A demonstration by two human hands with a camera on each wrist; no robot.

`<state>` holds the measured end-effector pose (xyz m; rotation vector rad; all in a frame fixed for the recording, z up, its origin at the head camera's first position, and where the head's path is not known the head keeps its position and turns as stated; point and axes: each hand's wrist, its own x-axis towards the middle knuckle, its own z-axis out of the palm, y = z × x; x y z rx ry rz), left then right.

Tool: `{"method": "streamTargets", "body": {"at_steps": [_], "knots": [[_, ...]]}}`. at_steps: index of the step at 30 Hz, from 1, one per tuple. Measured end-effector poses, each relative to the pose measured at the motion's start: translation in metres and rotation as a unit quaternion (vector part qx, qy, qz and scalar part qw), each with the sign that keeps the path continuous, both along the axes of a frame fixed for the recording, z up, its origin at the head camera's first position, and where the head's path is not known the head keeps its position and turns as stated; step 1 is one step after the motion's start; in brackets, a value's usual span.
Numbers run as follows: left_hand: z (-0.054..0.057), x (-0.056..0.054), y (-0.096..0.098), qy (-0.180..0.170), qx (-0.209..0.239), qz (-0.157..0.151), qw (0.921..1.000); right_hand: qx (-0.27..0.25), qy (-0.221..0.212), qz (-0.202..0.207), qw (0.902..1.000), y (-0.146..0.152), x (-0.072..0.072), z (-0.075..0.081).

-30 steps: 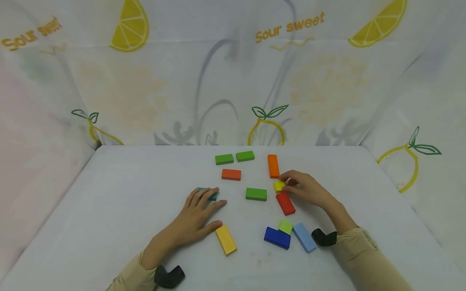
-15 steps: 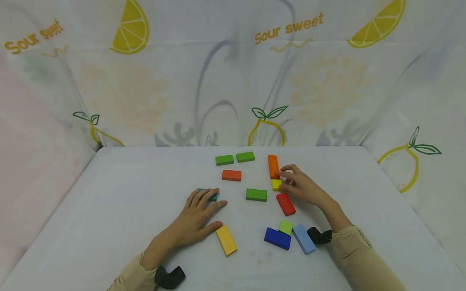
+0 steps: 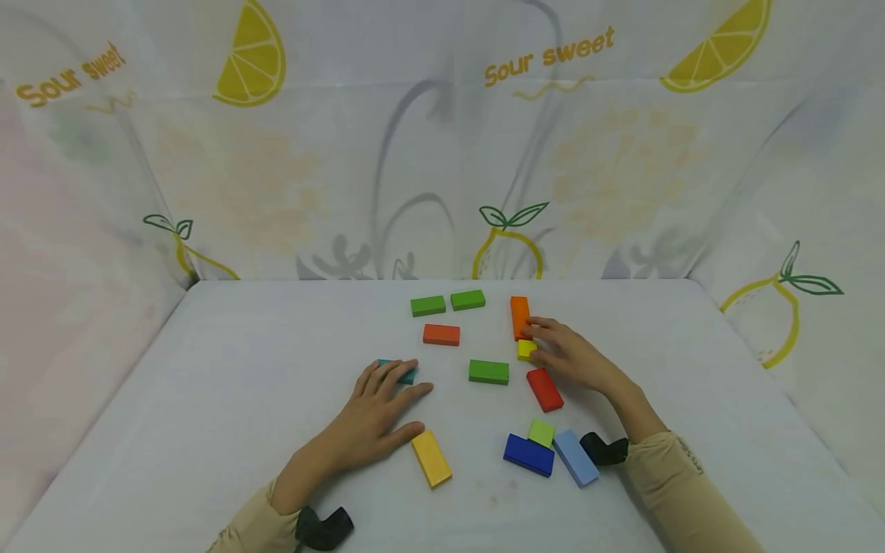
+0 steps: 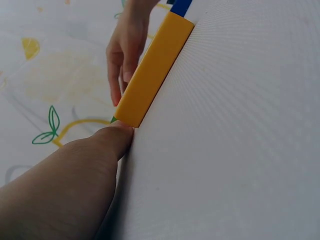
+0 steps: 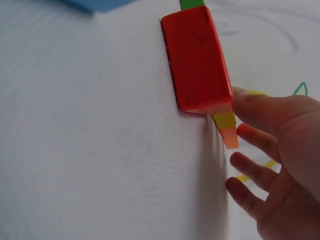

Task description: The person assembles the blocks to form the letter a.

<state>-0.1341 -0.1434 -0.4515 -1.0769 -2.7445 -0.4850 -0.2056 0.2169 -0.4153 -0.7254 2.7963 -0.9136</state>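
In the head view my left hand (image 3: 376, 418) lies on the table with spread fingers. They partly cover a teal block (image 3: 406, 376); its thumb tip is at the corner of a yellow-orange block (image 3: 432, 459). My right hand (image 3: 581, 359) is at the right group, fingers loosely bent and apart. Its fingertips are at the side of an orange block (image 3: 520, 316), and the thumb is beside a small yellow block (image 3: 526, 350) at that block's near end. A red block (image 3: 545, 390) lies just nearer. In the right wrist view, the red block hides part of the yellow one.
Two green blocks (image 3: 428, 306) and a red-orange block (image 3: 441, 335) lie farther back, another green block (image 3: 488, 372) mid-table. Nearer are a dark blue block (image 3: 528, 455), a lime block (image 3: 541, 432) and a light blue block (image 3: 576, 458), close together. A printed cloth hangs behind the table.
The small yellow block has shifted slightly left and straightened at the orange block's near end. My right hand moved a little left, its fingers less pinched. My left hand stays put.
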Motion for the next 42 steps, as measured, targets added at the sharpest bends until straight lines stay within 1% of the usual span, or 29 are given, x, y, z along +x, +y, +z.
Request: {"method": "streamTargets", "body": {"at_steps": [4,11,18,25,29,33,37,42], "knots": [[0.0,-0.001,0.0,-0.002,-0.005,0.001,1.0,-0.009,0.004,0.004,0.9999,0.001,-0.001,-0.001],[0.0,0.0,0.0,-0.003,-0.007,0.002,1.0,-0.032,-0.013,0.004,0.9994,0.001,-0.002,-0.002],[0.001,0.0,0.0,-0.002,-0.006,0.004,1.0,-0.064,-0.027,0.015,0.9975,0.002,-0.003,-0.004],[0.002,0.0,0.001,-0.003,0.003,0.0,1.0,-0.108,-0.064,0.013,0.992,0.006,-0.002,-0.014],[0.002,0.001,0.0,-0.005,0.002,0.003,1.0,-0.136,-0.073,0.011,0.9878,0.006,-0.001,-0.02],[0.001,0.001,0.0,-0.01,-0.001,0.007,0.9999,-0.15,-0.066,0.006,0.9865,0.004,0.001,-0.023],[0.001,0.001,0.0,-0.023,0.007,0.008,0.9997,-0.147,-0.045,-0.007,0.9881,0.003,0.002,-0.025],[0.006,-0.002,-0.001,-0.042,0.017,-0.001,0.999,-0.152,-0.03,-0.018,0.9877,0.003,0.001,-0.026]]}}
